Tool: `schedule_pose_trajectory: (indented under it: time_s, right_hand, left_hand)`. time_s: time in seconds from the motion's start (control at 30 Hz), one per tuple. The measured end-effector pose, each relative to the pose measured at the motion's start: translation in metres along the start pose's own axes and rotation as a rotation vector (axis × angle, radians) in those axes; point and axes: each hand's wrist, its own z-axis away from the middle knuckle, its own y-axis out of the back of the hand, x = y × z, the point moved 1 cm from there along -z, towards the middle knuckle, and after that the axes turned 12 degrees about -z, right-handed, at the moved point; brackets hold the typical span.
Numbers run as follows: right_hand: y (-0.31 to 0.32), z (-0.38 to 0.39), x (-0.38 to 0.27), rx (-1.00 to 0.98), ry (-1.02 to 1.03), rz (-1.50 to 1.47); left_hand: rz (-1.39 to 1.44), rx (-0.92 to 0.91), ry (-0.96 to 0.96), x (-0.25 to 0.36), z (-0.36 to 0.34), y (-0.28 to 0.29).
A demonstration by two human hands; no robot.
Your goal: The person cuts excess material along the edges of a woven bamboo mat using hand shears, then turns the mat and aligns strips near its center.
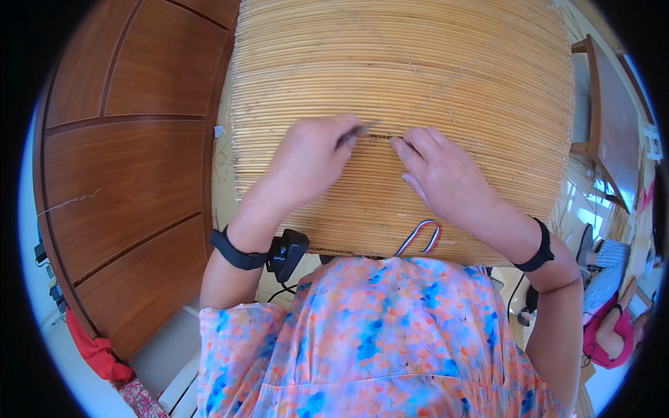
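A large mat of thin yellow sticks (390, 76), laid side by side and joined by lines of thread, stretches in front of me. Over its middle, my left hand (313, 153) is closed round a small dark pointed tool (354, 134); motion blur hides its exact kind. The tool's thin tip points right, toward a short dark line (380, 136) on the mat. At the right end of that line, my right hand (446, 167) has thumb and forefinger pinched low against the sticks. Whatever lies between those fingertips is too small to name.
A striped ribbon loop (421, 230) lies on the mat's near edge. Brown wooden panelling (153, 160) stands close on the left. At right are a wooden table (606, 118) and a seated person in pink (613, 338). Dark wristbands (244, 254) circle my forearms, one with a black box.
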Motion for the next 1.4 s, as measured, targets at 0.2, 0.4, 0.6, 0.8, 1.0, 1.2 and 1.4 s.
schedule_pose_trajectory:
  time_s: [0.2, 0.4, 0.6, 0.8, 1.0, 1.2, 1.4]
  right_hand:
    - [-0.002, 0.002, 0.001, -0.008, -0.001, 0.013]
    - [-0.003, 0.003, 0.002, -0.017, 0.007, 0.019]
    - [-0.002, 0.001, 0.001, -0.016, -0.004, 0.003]
    - [-0.002, 0.000, 0.001, -0.028, -0.017, 0.002]
    - [-0.002, 0.001, 0.002, -0.039, -0.029, 0.007]
    - [-0.001, 0.001, 0.003, -0.029, -0.003, 0.030]
    - [-0.002, 0.001, 0.002, -0.036, -0.024, 0.009]
  left_hand:
    - [-0.145, -0.024, 0.312, 0.004, 0.011, 0.023]
    - [-0.091, -0.032, 0.198, -0.003, 0.015, 0.009]
    - [-0.142, -0.077, 0.211, 0.001, 0.005, 0.003]
    - [-0.121, -0.037, 0.182, -0.003, 0.004, -0.002]
    - [-0.159, 0.013, 0.065, -0.007, 0.008, -0.001]
    - [-0.201, 0.036, 0.057, 0.004, 0.007, 0.008]
    - [-0.330, 0.018, 0.028, 0.002, 0.007, 0.001]
